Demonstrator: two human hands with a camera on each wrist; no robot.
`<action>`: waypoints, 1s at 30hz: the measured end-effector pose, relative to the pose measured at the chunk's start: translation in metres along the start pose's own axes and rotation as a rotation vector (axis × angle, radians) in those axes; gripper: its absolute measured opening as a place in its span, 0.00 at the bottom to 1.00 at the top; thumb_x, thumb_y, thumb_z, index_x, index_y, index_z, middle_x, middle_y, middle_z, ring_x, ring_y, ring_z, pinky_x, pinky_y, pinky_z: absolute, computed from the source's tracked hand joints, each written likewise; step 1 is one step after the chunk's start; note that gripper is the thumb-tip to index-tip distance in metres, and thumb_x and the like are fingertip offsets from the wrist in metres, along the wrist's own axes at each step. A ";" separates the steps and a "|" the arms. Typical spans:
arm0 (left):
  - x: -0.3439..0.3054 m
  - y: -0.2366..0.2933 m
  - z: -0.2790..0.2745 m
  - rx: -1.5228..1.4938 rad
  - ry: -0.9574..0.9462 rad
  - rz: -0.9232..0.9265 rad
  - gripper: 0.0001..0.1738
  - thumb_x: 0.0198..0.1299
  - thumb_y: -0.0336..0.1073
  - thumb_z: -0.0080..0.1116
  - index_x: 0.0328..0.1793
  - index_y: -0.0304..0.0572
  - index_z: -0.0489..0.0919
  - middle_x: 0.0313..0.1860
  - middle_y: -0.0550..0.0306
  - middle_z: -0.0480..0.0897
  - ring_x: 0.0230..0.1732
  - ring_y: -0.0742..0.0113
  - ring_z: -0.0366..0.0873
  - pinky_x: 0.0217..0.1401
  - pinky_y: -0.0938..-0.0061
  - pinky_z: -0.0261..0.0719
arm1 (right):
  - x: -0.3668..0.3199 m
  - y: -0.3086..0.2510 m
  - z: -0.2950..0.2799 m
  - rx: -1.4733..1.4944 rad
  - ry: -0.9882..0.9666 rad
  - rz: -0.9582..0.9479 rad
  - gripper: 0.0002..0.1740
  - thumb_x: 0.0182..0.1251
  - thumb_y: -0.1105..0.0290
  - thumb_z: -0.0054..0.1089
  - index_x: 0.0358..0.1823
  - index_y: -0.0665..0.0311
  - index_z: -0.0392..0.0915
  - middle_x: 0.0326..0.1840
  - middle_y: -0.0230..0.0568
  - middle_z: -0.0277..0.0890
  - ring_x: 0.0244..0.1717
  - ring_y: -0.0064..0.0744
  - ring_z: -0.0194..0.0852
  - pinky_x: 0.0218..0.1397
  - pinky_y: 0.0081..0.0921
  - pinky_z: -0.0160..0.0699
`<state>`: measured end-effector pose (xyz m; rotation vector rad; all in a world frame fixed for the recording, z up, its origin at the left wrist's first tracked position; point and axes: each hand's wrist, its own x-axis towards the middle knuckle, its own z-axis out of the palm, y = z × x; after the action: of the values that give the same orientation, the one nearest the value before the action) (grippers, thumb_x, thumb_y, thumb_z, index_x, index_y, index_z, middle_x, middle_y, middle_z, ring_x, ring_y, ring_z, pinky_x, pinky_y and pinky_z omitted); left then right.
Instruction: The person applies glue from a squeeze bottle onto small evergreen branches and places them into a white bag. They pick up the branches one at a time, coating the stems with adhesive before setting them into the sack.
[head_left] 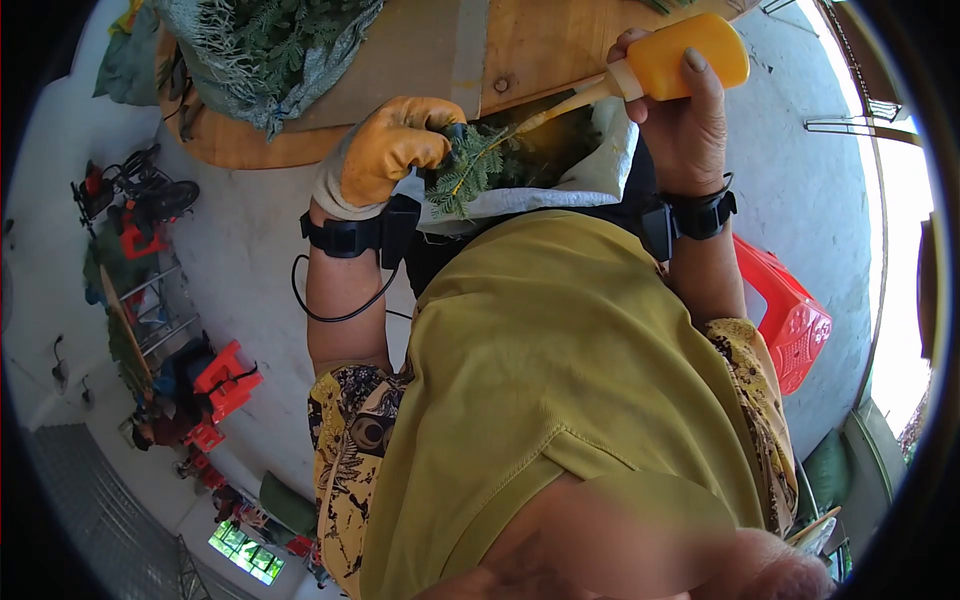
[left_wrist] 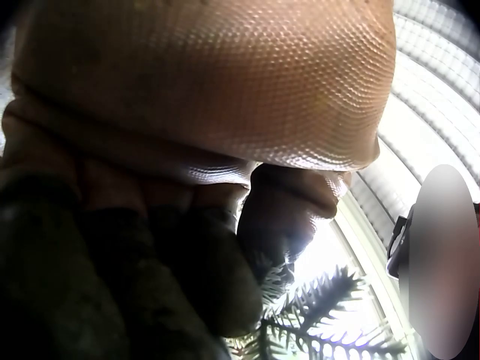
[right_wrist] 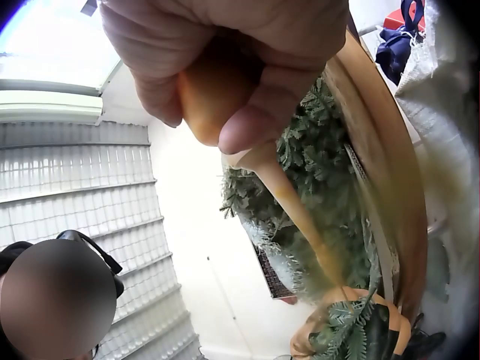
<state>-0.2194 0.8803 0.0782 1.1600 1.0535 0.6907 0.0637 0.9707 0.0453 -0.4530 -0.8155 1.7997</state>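
Note:
My left hand (head_left: 390, 155) wears an orange glove with dark fingers and pinches a green fir-like sprig (head_left: 462, 182). In the left wrist view the glove's curled fingers hide much of the grip, and needles of the sprig (left_wrist: 322, 322) show below them. My bare right hand (head_left: 690, 135) grips a yellow squeeze bottle (head_left: 715, 58), tilted down toward the left. Its long nozzle (head_left: 568, 106) points at the sprig, the tip right at the stem's end. In the right wrist view, thumb and fingers wrap the bottle (right_wrist: 206, 101) above the nozzle (right_wrist: 289, 202).
A white sack (head_left: 605, 165) with more greenery lies open at my lap, under both hands. On the wooden table (head_left: 540, 50) ahead, a woven bag (head_left: 195, 55) holds a heap of green branches (head_left: 285, 50). Red plastic stools (head_left: 790, 320) stand at right and left.

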 end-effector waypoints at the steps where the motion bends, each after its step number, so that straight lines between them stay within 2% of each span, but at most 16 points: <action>1: 0.000 0.000 0.000 0.085 0.006 0.030 0.03 0.53 0.23 0.54 0.34 0.28 0.77 0.33 0.58 0.78 0.33 0.75 0.73 0.35 0.82 0.73 | 0.000 0.000 -0.001 0.000 0.001 -0.001 0.24 0.69 0.57 0.54 0.53 0.74 0.70 0.51 0.60 0.74 0.46 0.39 0.76 0.29 0.19 0.77; 5: 0.000 -0.006 -0.001 0.054 -0.022 0.040 0.03 0.52 0.21 0.55 0.34 0.28 0.77 0.33 0.58 0.79 0.32 0.75 0.73 0.34 0.82 0.73 | 0.000 0.000 -0.006 -0.021 0.030 -0.010 0.24 0.69 0.58 0.54 0.54 0.73 0.69 0.51 0.59 0.74 0.49 0.40 0.76 0.29 0.19 0.77; 7: 0.000 -0.002 0.008 0.059 0.049 0.090 0.04 0.54 0.27 0.51 0.29 0.37 0.75 0.22 0.71 0.69 0.25 0.82 0.62 0.27 0.84 0.60 | 0.000 -0.001 -0.009 -0.032 0.033 -0.017 0.24 0.69 0.58 0.55 0.55 0.72 0.68 0.51 0.59 0.74 0.49 0.40 0.75 0.29 0.19 0.77; 8: 0.000 0.000 0.009 0.058 0.049 0.091 0.04 0.54 0.27 0.51 0.29 0.37 0.75 0.22 0.71 0.69 0.25 0.82 0.62 0.27 0.84 0.60 | 0.000 -0.001 -0.011 -0.017 0.050 -0.019 0.25 0.69 0.57 0.55 0.55 0.73 0.68 0.52 0.59 0.74 0.49 0.40 0.75 0.28 0.19 0.77; 11: 0.000 0.002 0.008 -0.032 0.080 -0.034 0.04 0.54 0.27 0.50 0.29 0.38 0.75 0.23 0.71 0.69 0.25 0.82 0.61 0.27 0.84 0.60 | -0.001 -0.004 -0.009 0.054 0.071 -0.020 0.26 0.69 0.57 0.54 0.55 0.74 0.67 0.52 0.59 0.73 0.47 0.39 0.74 0.27 0.18 0.77; 13: -0.001 -0.001 0.001 -0.100 0.021 -0.078 0.06 0.53 0.23 0.51 0.35 0.27 0.76 0.36 0.56 0.78 0.34 0.74 0.73 0.37 0.82 0.72 | -0.002 -0.006 -0.006 0.110 0.077 -0.020 0.26 0.69 0.57 0.54 0.55 0.75 0.67 0.53 0.60 0.72 0.46 0.39 0.74 0.26 0.18 0.76; 16: 0.002 -0.005 -0.001 0.044 -0.039 0.036 0.05 0.53 0.21 0.50 0.35 0.26 0.76 0.37 0.56 0.78 0.35 0.74 0.72 0.39 0.82 0.72 | -0.003 -0.005 0.001 0.101 0.014 0.002 0.27 0.69 0.56 0.53 0.55 0.76 0.68 0.53 0.60 0.71 0.41 0.37 0.75 0.26 0.17 0.76; 18: 0.004 0.003 0.002 0.027 -0.037 -0.006 0.04 0.52 0.21 0.50 0.34 0.27 0.75 0.37 0.55 0.77 0.35 0.73 0.72 0.38 0.82 0.72 | -0.003 -0.002 0.006 0.037 -0.059 0.017 0.28 0.69 0.54 0.53 0.54 0.76 0.70 0.51 0.60 0.72 0.38 0.34 0.76 0.26 0.16 0.76; 20: 0.004 0.005 0.005 0.010 -0.033 -0.046 0.04 0.52 0.20 0.49 0.33 0.28 0.74 0.36 0.55 0.77 0.36 0.73 0.72 0.38 0.81 0.72 | -0.004 -0.001 0.011 0.009 -0.041 0.027 0.28 0.68 0.54 0.53 0.53 0.76 0.70 0.51 0.60 0.72 0.36 0.33 0.75 0.26 0.16 0.76; 21: 0.004 0.006 0.006 0.087 -0.051 0.040 0.03 0.52 0.20 0.49 0.32 0.29 0.73 0.36 0.54 0.76 0.35 0.72 0.71 0.38 0.80 0.71 | -0.005 -0.001 0.013 -0.021 -0.022 0.037 0.29 0.68 0.53 0.53 0.53 0.76 0.71 0.50 0.59 0.72 0.35 0.32 0.75 0.26 0.16 0.76; 22: 0.004 0.006 0.007 0.163 -0.070 0.126 0.02 0.51 0.19 0.48 0.31 0.29 0.72 0.36 0.54 0.76 0.35 0.71 0.71 0.37 0.80 0.71 | -0.005 0.000 0.012 -0.021 -0.022 0.037 0.29 0.68 0.53 0.53 0.53 0.76 0.71 0.50 0.59 0.72 0.35 0.32 0.75 0.26 0.16 0.76; 24: 0.007 0.004 0.004 0.129 -0.084 0.095 0.02 0.51 0.18 0.48 0.30 0.30 0.72 0.35 0.54 0.75 0.34 0.71 0.70 0.37 0.79 0.70 | -0.004 0.003 0.009 0.102 -0.022 0.064 0.23 0.66 0.59 0.56 0.53 0.71 0.69 0.45 0.55 0.78 0.45 0.44 0.81 0.22 0.20 0.79; 26: 0.007 0.001 0.003 0.095 -0.100 0.063 0.03 0.51 0.18 0.48 0.30 0.30 0.71 0.35 0.55 0.75 0.34 0.70 0.70 0.36 0.79 0.70 | -0.004 0.005 0.008 0.100 -0.018 0.067 0.23 0.66 0.59 0.56 0.53 0.71 0.69 0.45 0.55 0.78 0.45 0.44 0.81 0.22 0.20 0.79; 28: 0.007 -0.002 0.004 0.263 -0.109 0.299 0.03 0.51 0.18 0.47 0.30 0.30 0.72 0.35 0.56 0.75 0.34 0.72 0.69 0.36 0.80 0.70 | -0.003 0.005 0.006 0.096 -0.014 0.069 0.23 0.66 0.59 0.57 0.53 0.71 0.69 0.45 0.55 0.79 0.45 0.44 0.81 0.22 0.21 0.79; 29: 0.007 -0.001 0.004 0.262 -0.110 0.299 0.03 0.51 0.18 0.47 0.30 0.30 0.72 0.35 0.56 0.75 0.34 0.72 0.69 0.36 0.80 0.70 | -0.003 0.005 0.005 0.089 -0.018 0.063 0.23 0.66 0.60 0.57 0.53 0.71 0.69 0.45 0.56 0.79 0.45 0.44 0.81 0.22 0.21 0.79; 30: 0.007 0.000 0.003 0.176 -0.103 0.179 0.03 0.51 0.18 0.48 0.31 0.30 0.72 0.35 0.57 0.75 0.34 0.72 0.70 0.37 0.81 0.70 | -0.002 0.005 0.005 0.081 -0.023 0.056 0.22 0.67 0.60 0.57 0.53 0.71 0.69 0.45 0.56 0.79 0.45 0.44 0.81 0.22 0.21 0.79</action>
<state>-0.2143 0.8855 0.0766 1.4407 0.9452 0.6800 0.0583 0.9660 0.0449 -0.4068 -0.7489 1.8858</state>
